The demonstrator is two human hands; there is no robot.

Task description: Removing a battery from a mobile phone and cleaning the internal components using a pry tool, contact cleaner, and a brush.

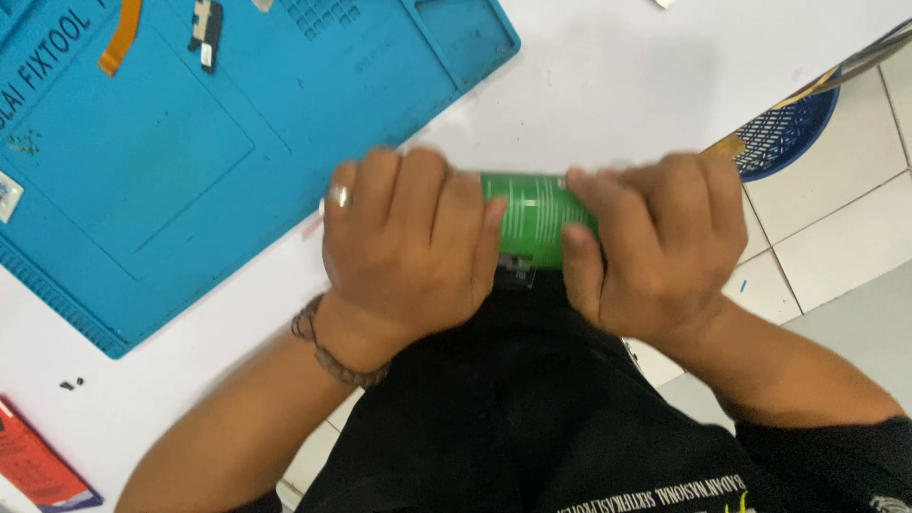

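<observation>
A green cylindrical can (535, 218) with thin white lines lies sideways between both hands, at the near edge of the white table (608, 95). My left hand (404, 249), with a ring on one finger and a beaded bracelet at the wrist, wraps the can's left end. My right hand (655, 245) wraps its right end. Only the middle band of the can shows; both ends are hidden under my fingers. A small clear piece (518, 271) peeks out just below the can.
A blue work mat (237, 142) covers the table's left part, carrying an orange flex strip (121, 36) and a small dark part (204, 28). A red booklet (33, 465) lies at the lower left. A blue basket (788, 133) stands on the tiled floor at right.
</observation>
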